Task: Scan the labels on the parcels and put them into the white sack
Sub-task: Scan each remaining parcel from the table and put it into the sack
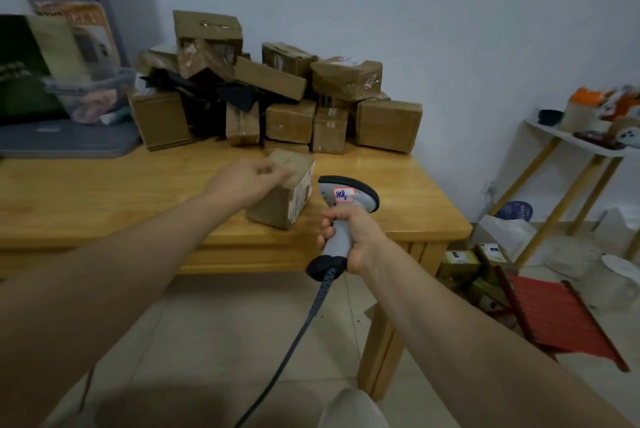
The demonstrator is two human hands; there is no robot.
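The left grip (249,182), blurred, sits at the top of one cardboard parcel (277,209) set apart at the desk (104,192) front, likely to steady it; I cannot tell whether its curled fingers hold the box. The parcel's label (304,194) faces right toward one barcode scanner (346,195), clasped at the handle by the right grip (353,237). Behind, the pile of parcels (388,123) numbers at least ten.
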